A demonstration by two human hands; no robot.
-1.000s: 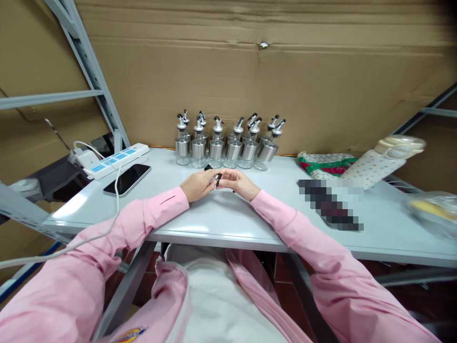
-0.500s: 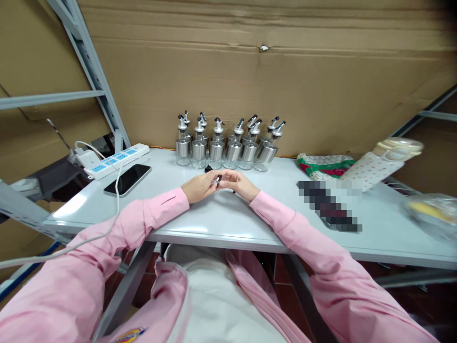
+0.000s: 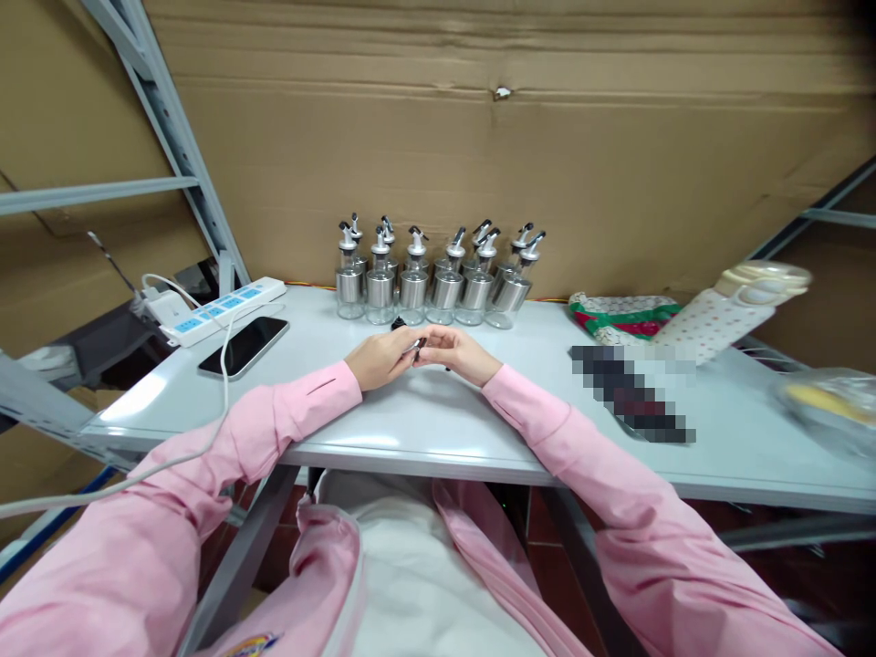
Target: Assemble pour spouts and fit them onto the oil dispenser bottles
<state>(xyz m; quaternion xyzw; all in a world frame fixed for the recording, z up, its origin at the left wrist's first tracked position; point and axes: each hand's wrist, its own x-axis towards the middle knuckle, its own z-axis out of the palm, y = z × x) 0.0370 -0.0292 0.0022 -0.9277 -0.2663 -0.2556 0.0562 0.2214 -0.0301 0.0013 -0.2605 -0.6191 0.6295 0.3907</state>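
Note:
Over the table's middle, my left hand (image 3: 383, 358) and my right hand (image 3: 463, 353) meet at the fingertips. Both are closed in a pinch on a small black-and-silver pourer spout (image 3: 420, 347), mostly hidden by the fingers; it resembles the tops of the bottles behind. A black ribbed stopper end (image 3: 399, 323) shows just beyond my left fingers; whether it joins the held spout I cannot tell. A tiny dark tip shows under my right hand. Several glass bottles with steel sleeves (image 3: 412, 290) and pourer tops stand in rows behind my hands.
On the left of the grey table (image 3: 383, 429) lie a phone (image 3: 245, 347) and a power strip (image 3: 229, 310), with a white cable crossing my left sleeve. To the right are a patterned cloth (image 3: 622, 317), a dotted white bottle (image 3: 725, 315), a blurred-out item and a plastic-wrapped bowl (image 3: 831, 411).
Almost nothing differs. The held spout seems slightly turned between my fingers, and the view has shifted very slightly.

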